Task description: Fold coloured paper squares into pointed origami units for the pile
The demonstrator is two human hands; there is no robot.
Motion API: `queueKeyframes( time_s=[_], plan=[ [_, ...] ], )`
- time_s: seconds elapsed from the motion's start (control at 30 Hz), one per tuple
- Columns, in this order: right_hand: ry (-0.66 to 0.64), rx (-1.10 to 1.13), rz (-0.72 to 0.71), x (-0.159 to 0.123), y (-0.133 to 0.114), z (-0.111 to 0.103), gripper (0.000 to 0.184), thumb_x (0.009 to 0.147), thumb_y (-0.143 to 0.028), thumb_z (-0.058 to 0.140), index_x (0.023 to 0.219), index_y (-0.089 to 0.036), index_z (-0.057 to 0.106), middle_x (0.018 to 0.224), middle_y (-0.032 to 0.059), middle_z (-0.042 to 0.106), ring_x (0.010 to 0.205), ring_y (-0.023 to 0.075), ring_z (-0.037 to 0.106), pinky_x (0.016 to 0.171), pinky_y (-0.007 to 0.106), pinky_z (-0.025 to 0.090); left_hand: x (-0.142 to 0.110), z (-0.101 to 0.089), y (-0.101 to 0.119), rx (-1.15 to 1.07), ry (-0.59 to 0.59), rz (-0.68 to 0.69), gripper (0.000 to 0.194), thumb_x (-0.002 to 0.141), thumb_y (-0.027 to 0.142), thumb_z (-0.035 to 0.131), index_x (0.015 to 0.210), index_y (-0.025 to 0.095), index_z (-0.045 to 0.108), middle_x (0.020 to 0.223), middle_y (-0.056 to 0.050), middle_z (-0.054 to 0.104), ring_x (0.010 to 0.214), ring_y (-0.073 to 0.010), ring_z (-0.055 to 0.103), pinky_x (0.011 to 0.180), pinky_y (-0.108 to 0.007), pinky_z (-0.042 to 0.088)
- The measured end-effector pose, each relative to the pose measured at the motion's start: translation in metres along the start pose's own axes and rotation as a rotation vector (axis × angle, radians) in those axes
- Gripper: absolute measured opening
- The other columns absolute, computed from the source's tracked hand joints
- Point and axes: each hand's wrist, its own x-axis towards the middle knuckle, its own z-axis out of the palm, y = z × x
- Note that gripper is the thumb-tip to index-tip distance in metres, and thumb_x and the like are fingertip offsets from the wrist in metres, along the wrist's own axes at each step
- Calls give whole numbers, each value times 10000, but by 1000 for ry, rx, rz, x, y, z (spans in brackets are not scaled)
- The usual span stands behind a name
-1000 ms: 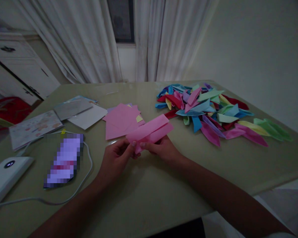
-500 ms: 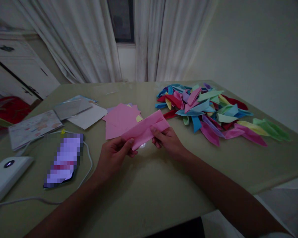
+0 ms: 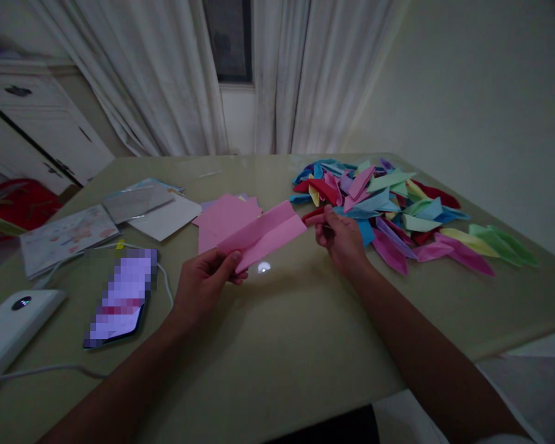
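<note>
My left hand (image 3: 208, 277) pinches the lower left end of a folded pink sheet of paper (image 3: 271, 234), thumb on top and fingers beneath. The sheet is held up over the table, tilted up to the right, with a crease along its length. My right hand (image 3: 345, 240) is off the sheet, just right of its free end, its fingers loosely bent and holding nothing that I can see. A red folded paper piece (image 3: 313, 216) shows beside its fingertips. Behind the held sheet lies a stack of pink paper (image 3: 226, 216), partly hidden.
A pile of colourful folded paper pieces (image 3: 388, 197) covers the table's right rear. At left lie a phone (image 3: 123, 296), a white device (image 3: 21, 327), a cable (image 3: 46, 371), a patterned packet (image 3: 69, 237) and a white sheet (image 3: 164, 216). Curtains (image 3: 166, 80) hang behind the table (image 3: 268, 370).
My right hand has let go of the pink sheet and moved right and slightly up. My left hand keeps its hold, and the sheet's free right end now shows fully.
</note>
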Motion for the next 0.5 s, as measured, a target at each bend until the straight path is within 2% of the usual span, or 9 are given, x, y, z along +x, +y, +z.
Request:
queueKeyframes(
  time_s=[0.07, 0.13, 0.23, 0.33, 0.5],
  plan=[
    [-52, -6, -10, 1, -1, -1, 592, 807, -763, 781, 826, -171, 788, 721, 25, 633, 542, 91, 487, 465, 239, 297, 0, 0, 0, 28, -10, 11, 287, 879, 466, 805, 849, 181, 799, 675, -44, 791, 600, -213, 756, 597, -296, 617],
    [-172, -51, -7, -2, 1, 1, 538, 808, -709, 809, 908, -181, 792, 778, 26, 671, 595, 109, 534, 496, 241, 342, -1, 0, -1, 61, -34, 26, 280, 896, 460, 786, 863, 182, 794, 677, -38, 791, 608, -213, 759, 609, -297, 620],
    [-331, -151, -2, -8, 7, 4, 372, 797, -521, 883, 887, -177, 776, 667, -16, 627, 572, 106, 513, 533, 246, 363, -2, 0, -6, 99, -54, 36, 282, 932, 449, 755, 861, 178, 776, 701, -41, 793, 634, -211, 765, 642, -303, 629],
    [-340, -125, 40, -10, 10, 6, 293, 819, -448, 854, 818, -173, 751, 612, -31, 597, 546, 98, 498, 533, 239, 356, -2, 0, -10, 71, -65, 48, 287, 962, 458, 733, 917, 177, 764, 761, -47, 799, 668, -213, 773, 660, -314, 638],
    [-313, -45, 83, -9, 12, 7, 272, 802, -427, 848, 905, -197, 745, 667, -36, 634, 541, 103, 536, 519, 235, 397, -4, 3, -11, 12, -155, 108, 346, 1004, 405, 692, 1262, 184, 750, 891, -61, 815, 712, -212, 783, 681, -328, 641]
  ],
)
